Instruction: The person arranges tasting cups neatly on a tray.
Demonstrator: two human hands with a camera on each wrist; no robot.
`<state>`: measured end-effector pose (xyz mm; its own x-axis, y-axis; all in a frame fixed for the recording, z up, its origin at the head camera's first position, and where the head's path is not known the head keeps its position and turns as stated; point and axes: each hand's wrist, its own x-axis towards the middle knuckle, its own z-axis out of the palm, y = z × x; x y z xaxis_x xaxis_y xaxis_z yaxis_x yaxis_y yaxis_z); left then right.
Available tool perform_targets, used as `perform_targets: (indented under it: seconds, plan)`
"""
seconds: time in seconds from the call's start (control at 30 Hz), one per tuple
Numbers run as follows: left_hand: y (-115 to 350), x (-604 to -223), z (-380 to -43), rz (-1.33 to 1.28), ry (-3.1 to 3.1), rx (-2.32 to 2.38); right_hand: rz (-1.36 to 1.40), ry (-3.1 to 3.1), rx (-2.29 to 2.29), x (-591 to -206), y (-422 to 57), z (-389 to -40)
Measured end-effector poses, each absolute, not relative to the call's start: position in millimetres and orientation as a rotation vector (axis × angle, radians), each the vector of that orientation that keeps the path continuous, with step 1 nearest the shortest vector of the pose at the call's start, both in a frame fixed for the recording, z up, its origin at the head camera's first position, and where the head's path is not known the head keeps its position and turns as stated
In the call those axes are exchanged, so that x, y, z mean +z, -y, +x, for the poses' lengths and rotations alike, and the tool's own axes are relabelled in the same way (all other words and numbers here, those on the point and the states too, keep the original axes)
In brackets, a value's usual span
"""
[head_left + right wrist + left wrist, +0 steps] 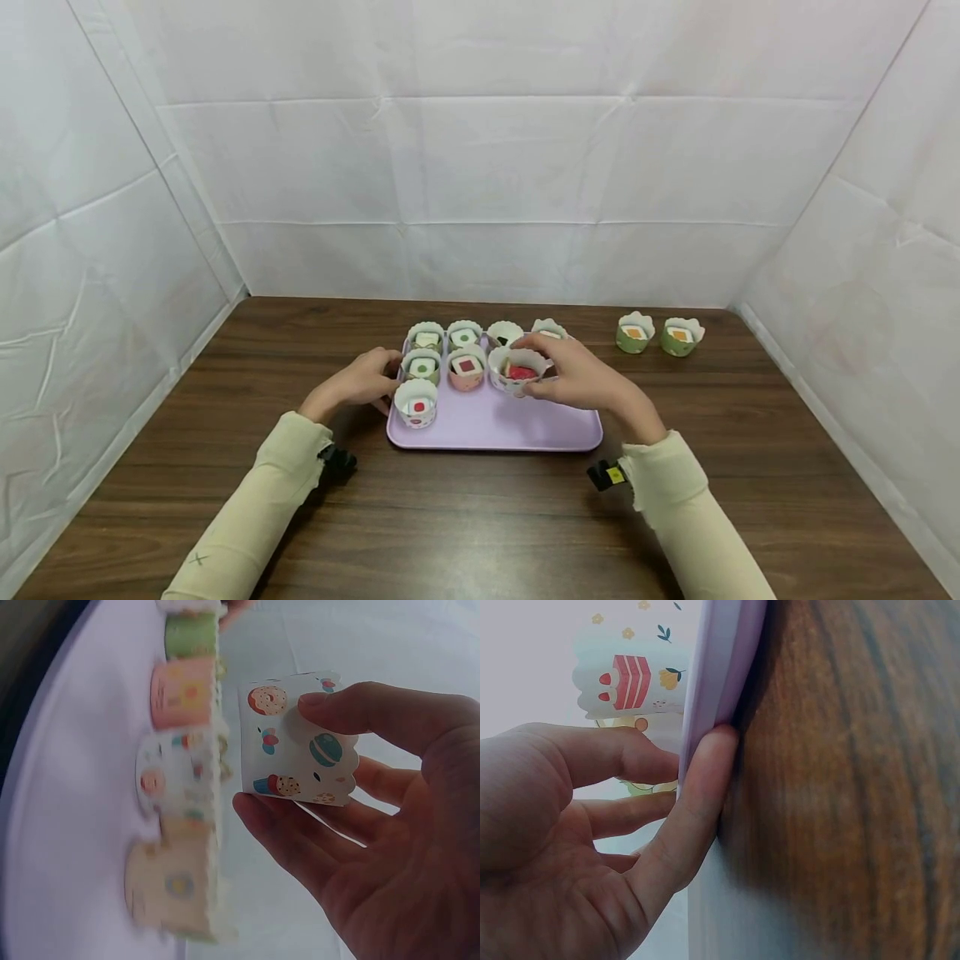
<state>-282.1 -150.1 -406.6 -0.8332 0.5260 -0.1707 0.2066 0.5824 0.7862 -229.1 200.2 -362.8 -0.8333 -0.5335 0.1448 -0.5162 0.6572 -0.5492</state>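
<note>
My right hand [576, 377] pinches a white paper cupcake cup [289, 746] printed with doughnuts and cupcakes, fingers and thumb on its sides. In the right wrist view this cup is raised clear of the lilac tray [502, 425]. Something red shows within it in the head view. At the tray's left edge, my left hand [365, 379] pinches the rim between thumb and fingers. Several filled paper cups stand on the tray, among them a pink cup [467, 375] with a dark red square and a white cup [416, 410] at front left. The right hand partly hides the back-right cups.
Two green cups [634, 336] with orange-topped contents stand on the brown wooden table [480, 517], right of the tray. White sheeting [495, 167] rises behind the table and along both sides.
</note>
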Motion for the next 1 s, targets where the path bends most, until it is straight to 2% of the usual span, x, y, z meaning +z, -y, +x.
perform_targets:
  seconds: [0.47,1.0]
  plan:
    - [149,-408,-283,0.590,-2.418,1.137,-0.956,-2.826,-0.868,-380,-138,-233]
    - [149,-408,-285,0.554,-2.427,1.127,-1.021,-2.855,-0.759,-398,-127,-231]
